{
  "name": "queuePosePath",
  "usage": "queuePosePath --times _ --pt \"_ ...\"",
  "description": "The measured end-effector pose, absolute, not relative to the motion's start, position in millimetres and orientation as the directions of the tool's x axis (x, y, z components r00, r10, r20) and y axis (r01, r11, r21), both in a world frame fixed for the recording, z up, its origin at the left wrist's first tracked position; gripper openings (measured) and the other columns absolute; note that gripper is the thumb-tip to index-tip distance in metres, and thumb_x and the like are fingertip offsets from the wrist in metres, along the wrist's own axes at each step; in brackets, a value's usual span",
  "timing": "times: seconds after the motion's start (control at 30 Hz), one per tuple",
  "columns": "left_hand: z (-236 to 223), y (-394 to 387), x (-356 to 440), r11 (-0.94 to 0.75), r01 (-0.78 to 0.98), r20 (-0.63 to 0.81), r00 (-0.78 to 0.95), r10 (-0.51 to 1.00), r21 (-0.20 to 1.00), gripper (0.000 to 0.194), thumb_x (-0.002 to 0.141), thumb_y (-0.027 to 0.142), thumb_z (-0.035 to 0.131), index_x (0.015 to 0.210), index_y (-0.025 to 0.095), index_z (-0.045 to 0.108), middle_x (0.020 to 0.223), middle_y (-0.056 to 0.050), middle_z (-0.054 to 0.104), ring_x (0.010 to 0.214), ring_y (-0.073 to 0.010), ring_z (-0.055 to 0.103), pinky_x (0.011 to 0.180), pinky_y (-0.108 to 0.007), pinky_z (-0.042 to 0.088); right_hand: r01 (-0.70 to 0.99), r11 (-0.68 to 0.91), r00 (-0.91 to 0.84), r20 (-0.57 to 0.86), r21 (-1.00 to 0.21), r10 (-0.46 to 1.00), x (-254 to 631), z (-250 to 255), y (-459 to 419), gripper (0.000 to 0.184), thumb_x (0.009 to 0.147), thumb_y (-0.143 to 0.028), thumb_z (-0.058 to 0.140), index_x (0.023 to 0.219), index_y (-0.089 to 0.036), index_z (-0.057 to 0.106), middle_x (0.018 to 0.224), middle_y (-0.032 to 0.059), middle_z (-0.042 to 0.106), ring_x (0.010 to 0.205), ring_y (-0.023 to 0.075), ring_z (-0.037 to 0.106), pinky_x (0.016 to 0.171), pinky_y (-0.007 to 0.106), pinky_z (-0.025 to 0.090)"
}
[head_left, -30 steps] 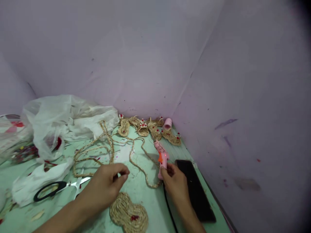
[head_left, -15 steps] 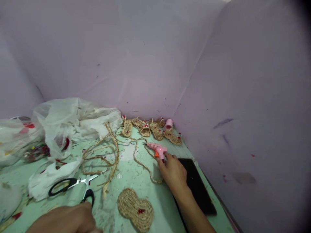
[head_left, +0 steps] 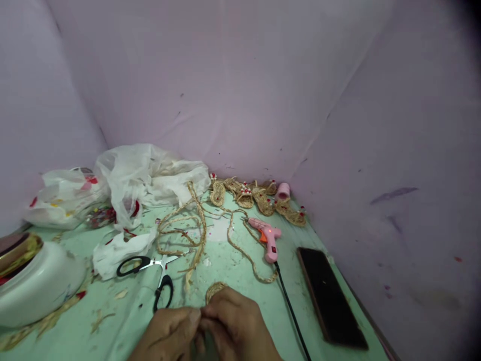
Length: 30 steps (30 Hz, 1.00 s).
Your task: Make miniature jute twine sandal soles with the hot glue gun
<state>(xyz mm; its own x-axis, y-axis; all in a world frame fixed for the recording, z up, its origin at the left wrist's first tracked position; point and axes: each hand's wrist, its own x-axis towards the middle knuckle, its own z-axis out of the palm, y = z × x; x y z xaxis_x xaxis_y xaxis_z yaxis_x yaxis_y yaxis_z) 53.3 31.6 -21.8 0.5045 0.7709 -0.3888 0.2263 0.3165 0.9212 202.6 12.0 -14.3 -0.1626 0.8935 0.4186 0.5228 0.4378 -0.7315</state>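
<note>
My left hand [head_left: 169, 335] and my right hand [head_left: 238, 321] meet at the bottom middle, thumbs and fingers pinched together at the tips. Whatever is between them is too small or hidden to make out. Just beyond the fingers shows the rounded end of a coiled straw sole [head_left: 215, 289], the rest covered by my hands. Lying on its side to the right is a pink glue gun [head_left: 267, 235] with an orange trigger, a lit dot and a black cord. Open scissors [head_left: 160, 271] with black handles lie left of my hands. A braided straw cord [head_left: 203, 235] loops behind them.
Several small straw slippers [head_left: 246, 198] with red and white beads line the wall beside a pink spool [head_left: 282, 191]. A black phone [head_left: 332, 296] lies at right. Plastic bags [head_left: 131, 175] and a white pot [head_left: 45, 286] occupy the left of the green table [head_left: 124, 323].
My right hand has let go of the glue gun and come back to meet my left hand over the straw sole. The view has swung left, showing the white pot more fully.
</note>
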Motion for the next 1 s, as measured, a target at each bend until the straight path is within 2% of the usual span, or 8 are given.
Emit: queuePosePath --times 0.13,0.2,0.33,0.47,0.57,0.63,0.83,1.0 --pt "-20 35 53 0.422 0.093 -0.388 0.604 0.697 0.902 0.059 0.071 0.068 0.041 0.071 0.013 0.062 0.048 -0.003 0.054 0.032 -0.0068 0.035 0.034 -0.019 0.023 0.736 0.485 -0.148 0.588 -0.472 0.795 203 -26 13 0.021 0.081 -0.018 0.042 0.066 -0.019 0.056 0.057 0.0031 0.057 0.047 0.0134 0.055 0.043 0.022 0.038" --pt "-15 36 54 0.460 0.045 -0.374 0.653 0.659 0.887 0.059 0.070 0.066 0.044 0.083 0.012 0.064 0.058 -0.005 0.060 0.034 -0.0058 0.037 0.034 -0.018 0.024 0.780 0.435 -0.111 0.585 -0.450 0.803 201 -30 12 0.019 0.080 -0.018 0.039 0.067 -0.020 0.051 0.057 0.0016 0.055 0.046 0.0135 0.053 0.042 0.023 0.035" --pt "-8 34 54 0.448 0.062 -0.368 0.675 0.640 0.892 0.059 0.071 0.063 0.047 0.094 0.012 0.065 0.058 -0.005 0.060 0.034 -0.0045 0.037 0.035 -0.017 0.020 0.804 0.409 -0.116 0.561 -0.431 0.819 203 -33 10 0.018 0.080 -0.013 0.032 0.073 -0.022 0.046 0.060 0.0007 0.052 0.045 0.0136 0.049 0.041 0.024 0.030" --pt "-1 32 49 0.447 0.035 -0.377 0.598 0.707 0.894 0.053 0.068 0.060 0.055 0.094 0.016 0.066 0.059 -0.003 0.061 0.038 -0.0053 0.041 0.038 -0.018 0.025 0.793 0.395 -0.136 0.497 -0.464 0.857 215 -26 10 0.014 0.080 -0.013 0.034 0.075 -0.021 0.045 0.062 0.0009 0.050 0.050 0.0140 0.049 0.045 0.024 0.030" --pt "6 36 44 0.334 -0.103 -0.257 0.447 0.857 0.937 0.035 0.063 0.045 0.069 0.085 0.018 0.068 0.071 -0.003 0.061 0.058 -0.0103 0.053 0.054 -0.021 0.040 0.774 0.393 -0.127 0.486 -0.496 0.864 223 -19 10 0.017 0.083 -0.014 0.035 0.070 -0.021 0.044 0.059 -0.0001 0.047 0.050 0.0127 0.048 0.046 0.024 0.030" --pt "9 40 42 0.253 -0.179 -0.184 0.328 0.927 0.951 0.028 0.057 0.033 0.074 0.080 0.019 0.068 0.075 -0.001 0.058 0.068 -0.0118 0.052 0.063 -0.022 0.042 0.757 0.415 -0.131 0.507 -0.504 0.852 224 -15 9 0.023 0.084 -0.013 0.035 0.063 -0.021 0.042 0.054 -0.0015 0.044 0.046 0.0111 0.045 0.045 0.024 0.028" --pt "9 50 36 0.268 -0.136 -0.232 0.237 0.944 0.954 0.012 0.054 0.013 0.071 0.059 0.016 0.060 0.062 0.002 0.054 0.057 -0.0079 0.047 0.051 -0.017 0.039 0.628 0.398 -0.041 0.482 -0.669 0.875 220 -14 6 0.026 0.084 -0.015 0.040 0.058 -0.020 0.046 0.052 -0.0021 0.045 0.045 0.0092 0.044 0.044 0.022 0.031" --pt "18 64 25 0.206 -0.218 -0.212 -0.004 0.977 0.954 0.011 0.053 0.012 0.066 0.051 0.015 0.055 0.061 0.001 0.059 0.042 -0.0084 0.049 0.039 -0.020 0.038 0.611 0.403 -0.028 0.490 -0.681 0.871 222 -12 7 0.015 0.082 -0.017 0.047 0.069 -0.019 0.053 0.055 -0.0027 0.050 0.047 0.0095 0.049 0.045 0.020 0.038"
